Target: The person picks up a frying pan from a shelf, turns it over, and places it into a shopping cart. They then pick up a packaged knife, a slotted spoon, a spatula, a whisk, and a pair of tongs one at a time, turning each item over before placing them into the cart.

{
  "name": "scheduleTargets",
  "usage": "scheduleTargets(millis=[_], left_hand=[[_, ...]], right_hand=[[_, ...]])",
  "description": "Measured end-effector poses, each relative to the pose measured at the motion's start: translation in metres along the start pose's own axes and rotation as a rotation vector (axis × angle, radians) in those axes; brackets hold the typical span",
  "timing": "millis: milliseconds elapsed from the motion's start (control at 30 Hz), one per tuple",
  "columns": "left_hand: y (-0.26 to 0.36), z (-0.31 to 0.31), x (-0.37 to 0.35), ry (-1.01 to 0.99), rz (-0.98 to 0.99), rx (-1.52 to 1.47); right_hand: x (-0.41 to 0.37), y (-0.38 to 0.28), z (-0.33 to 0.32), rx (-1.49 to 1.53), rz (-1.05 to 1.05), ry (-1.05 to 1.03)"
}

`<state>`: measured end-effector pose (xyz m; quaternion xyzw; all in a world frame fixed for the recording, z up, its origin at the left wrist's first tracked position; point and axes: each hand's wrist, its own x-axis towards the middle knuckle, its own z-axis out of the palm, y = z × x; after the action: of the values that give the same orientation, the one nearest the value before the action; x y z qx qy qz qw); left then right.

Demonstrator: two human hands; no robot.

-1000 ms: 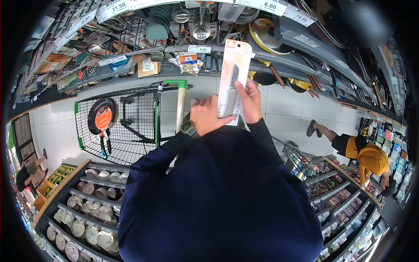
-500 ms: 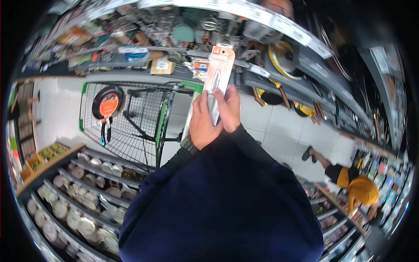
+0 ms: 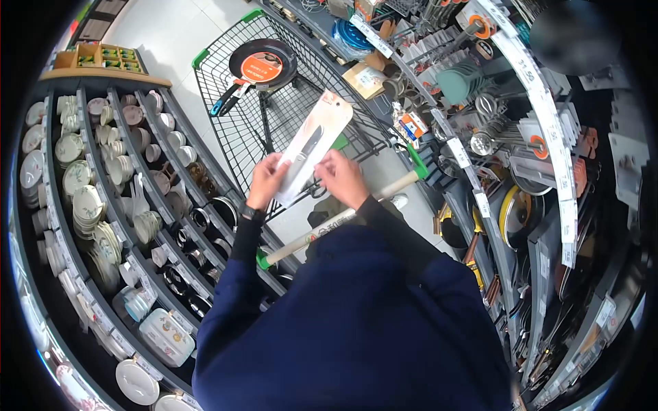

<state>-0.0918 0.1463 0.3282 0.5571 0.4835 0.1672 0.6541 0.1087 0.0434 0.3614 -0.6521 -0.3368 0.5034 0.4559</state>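
Note:
A kitchen knife in a long pink-and-white blister pack is held up in front of me, tilted with its top to the upper right. My left hand is closed on the pack's lower left edge. At the lower right edge is my right hand, its fingers curled and thumb and fingertips pinched at the card. Beyond the pack stands a shopping cart with a green-trimmed wire basket. Inside lies a black frying pan with an orange label. The cart's pale handlebar runs beneath my forearms.
Shelves of bowls and plates line the left. On the right, racks hold kitchen utensils, pans with yellow packaging and long price strips. A wooden display box is at the far left. Tiled floor shows beyond the cart.
My view has turned toward the cart and the left shelves. The packaged knife has tilted to the right, and my hands have moved apart, to its two sides.

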Motion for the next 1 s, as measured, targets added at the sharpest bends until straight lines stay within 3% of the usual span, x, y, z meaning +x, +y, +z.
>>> scheduleTargets(millis=[67, 100, 200, 267, 300, 433, 667, 733, 833, 933, 1000], left_hand=[[-0.040, -0.030, 0.045, 0.117, 0.070, 0.152], [-0.065, -0.049, 0.075, 0.183, 0.064, 0.515], [-0.133, -0.061, 0.165, 0.242, 0.150, 0.943], [-0.186, -0.058, 0.224, 0.138, 0.074, 0.977], [-0.195, -0.044, 0.242, 0.143, -0.059, 1.024], [-0.250, -0.022, 0.292, 0.004, -0.185, 1.133], [-0.329, -0.004, 0.317, 0.153, -0.245, 1.034], [-0.332, -0.005, 0.324, 0.055, -0.268, 1.018], [-0.317, -0.006, 0.324, 0.092, -0.564, 1.311], [-0.319, -0.014, 0.327, 0.254, -0.529, 1.300], [-0.321, -0.017, 0.331, 0.239, -0.473, 1.292]], right_hand=[[-0.005, 0.018, 0.005, -0.166, -0.125, -0.018], [-0.011, 0.020, 0.004, -0.203, -0.121, -0.023], [-0.030, 0.015, -0.006, -0.258, -0.033, -0.008], [-0.038, 0.006, -0.016, -0.314, -0.018, 0.048], [-0.041, 0.008, -0.018, -0.309, 0.004, 0.062], [-0.046, 0.002, -0.031, -0.347, 0.010, 0.168], [-0.066, 0.014, -0.052, -0.395, 0.092, 0.505], [-0.070, 0.019, -0.058, -0.437, 0.222, 0.642], [-0.081, 0.034, -0.064, -0.336, 0.400, 0.753], [-0.085, 0.047, -0.069, -0.142, 0.499, 0.806], [-0.086, 0.051, -0.071, -0.006, 0.470, 0.803]])
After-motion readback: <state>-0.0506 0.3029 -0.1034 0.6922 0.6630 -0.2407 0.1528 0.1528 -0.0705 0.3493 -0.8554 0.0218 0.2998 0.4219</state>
